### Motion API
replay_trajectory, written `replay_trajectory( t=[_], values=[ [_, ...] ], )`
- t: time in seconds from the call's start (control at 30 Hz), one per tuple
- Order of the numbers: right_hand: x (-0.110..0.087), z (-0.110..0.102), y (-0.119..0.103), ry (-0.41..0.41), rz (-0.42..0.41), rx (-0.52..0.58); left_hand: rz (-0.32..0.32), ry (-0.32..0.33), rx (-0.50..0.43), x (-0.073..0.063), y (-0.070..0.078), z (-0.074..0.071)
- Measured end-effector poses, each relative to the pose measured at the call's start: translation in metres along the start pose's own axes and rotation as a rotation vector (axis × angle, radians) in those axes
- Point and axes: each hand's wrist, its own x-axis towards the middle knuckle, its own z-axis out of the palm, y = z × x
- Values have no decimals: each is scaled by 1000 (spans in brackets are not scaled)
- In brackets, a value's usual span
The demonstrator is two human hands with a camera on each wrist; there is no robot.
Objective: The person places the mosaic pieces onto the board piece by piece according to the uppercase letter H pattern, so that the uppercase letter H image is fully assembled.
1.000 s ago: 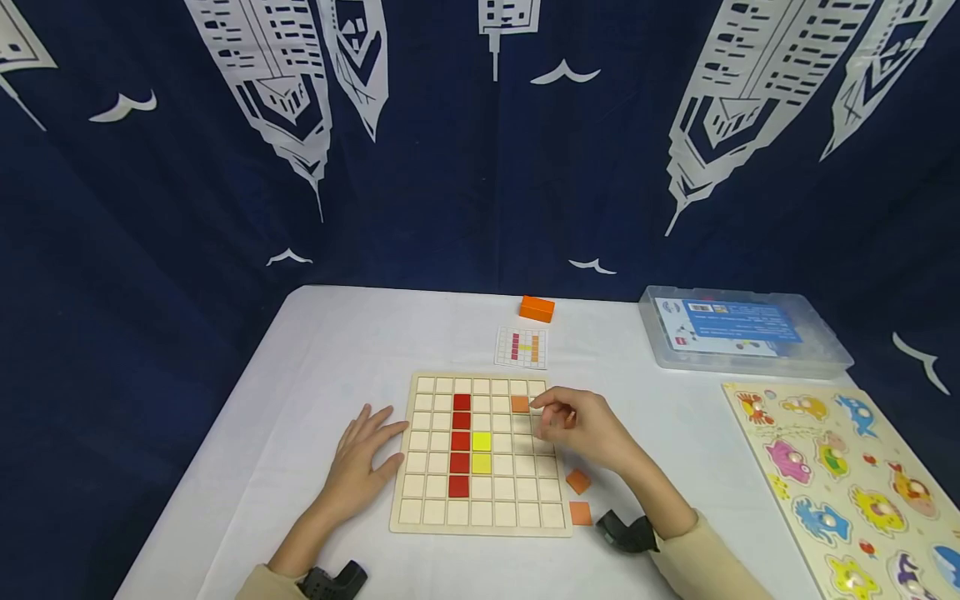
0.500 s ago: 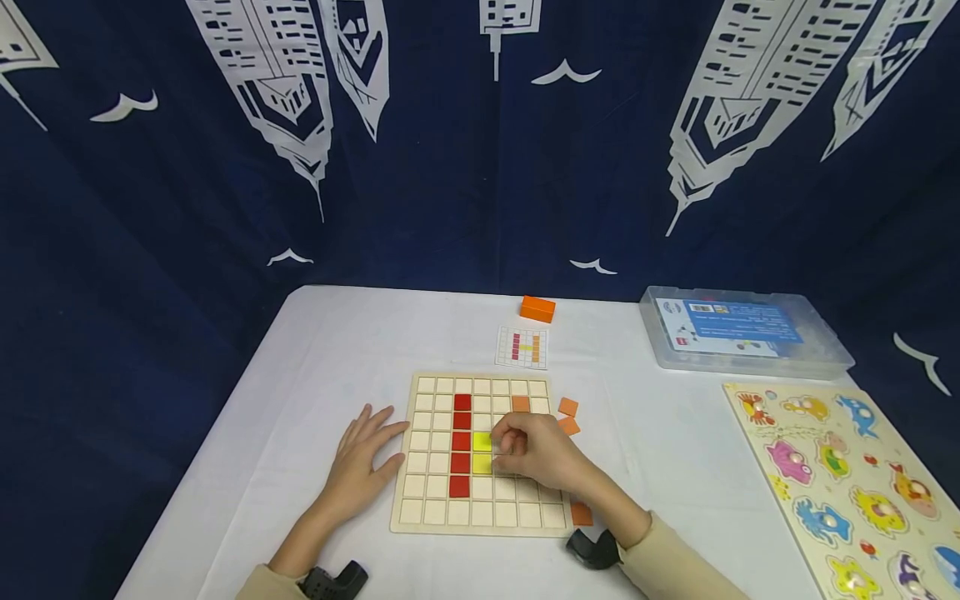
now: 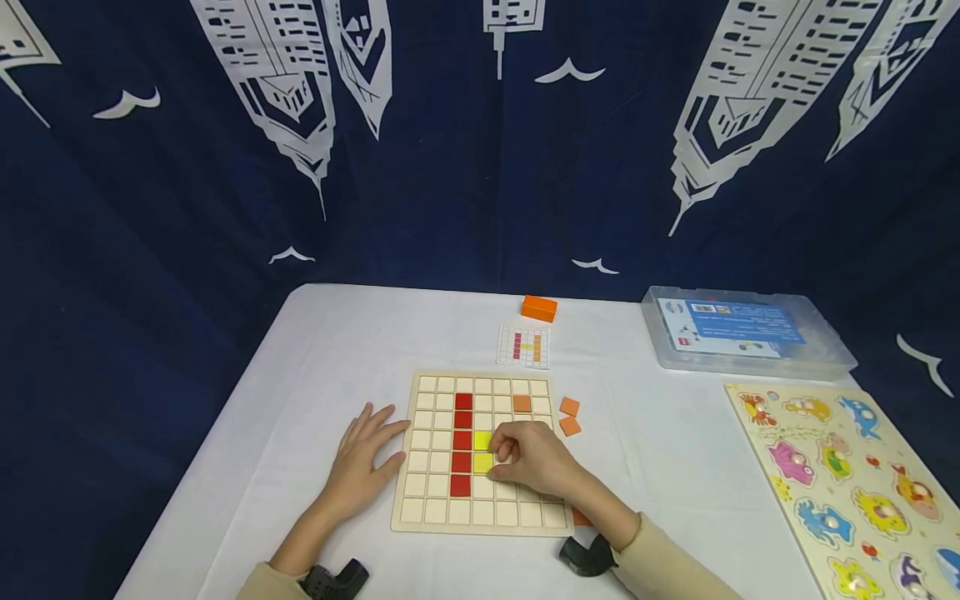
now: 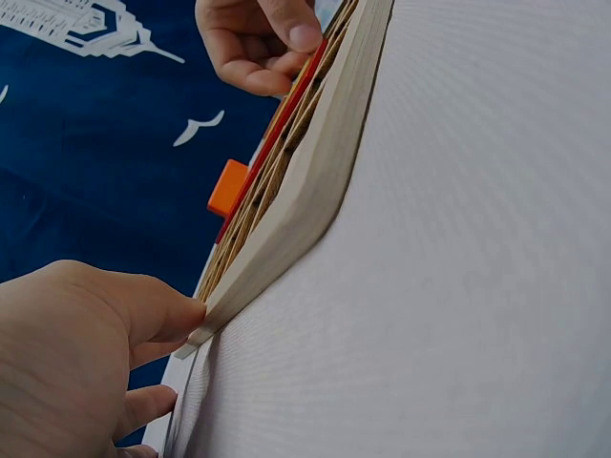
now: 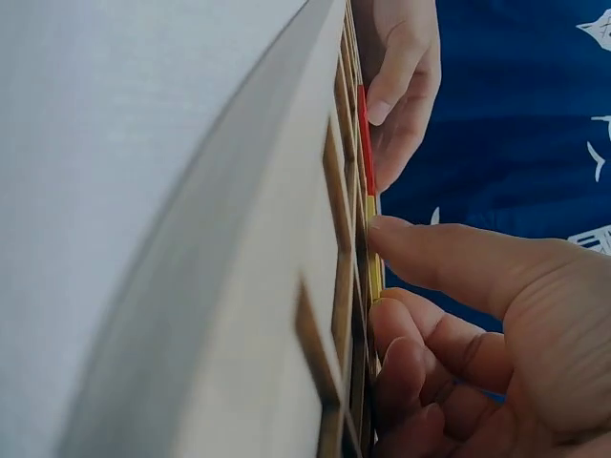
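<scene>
A wooden grid board lies on the table with a column of red tiles, two yellow tiles beside it and one orange tile in an upper cell. My left hand rests spread at the board's left edge, its thumb touching the rim. Over the board, my right hand has thumb and index finger at the lower yellow tile, pinching its edges with the other fingers curled. In the right wrist view, yellow shows between thumb and index finger. The hand hides the cells to the right.
Two loose orange tiles lie right of the board; another orange tile shows partly behind my right forearm. A pattern card and an orange block sit behind. At right are a clear plastic case and an animal puzzle.
My right hand has moved left and down from beside the upper orange tile to the yellow tiles, uncovering two loose orange tiles. The left hand has stayed in place.
</scene>
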Motion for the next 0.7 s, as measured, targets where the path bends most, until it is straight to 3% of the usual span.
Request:
replay_trajectory(
  t=[0.7],
  values=[
    [1, 2, 0, 33, -18, -99, 2, 0, 2, 0, 0, 1]
  ],
)
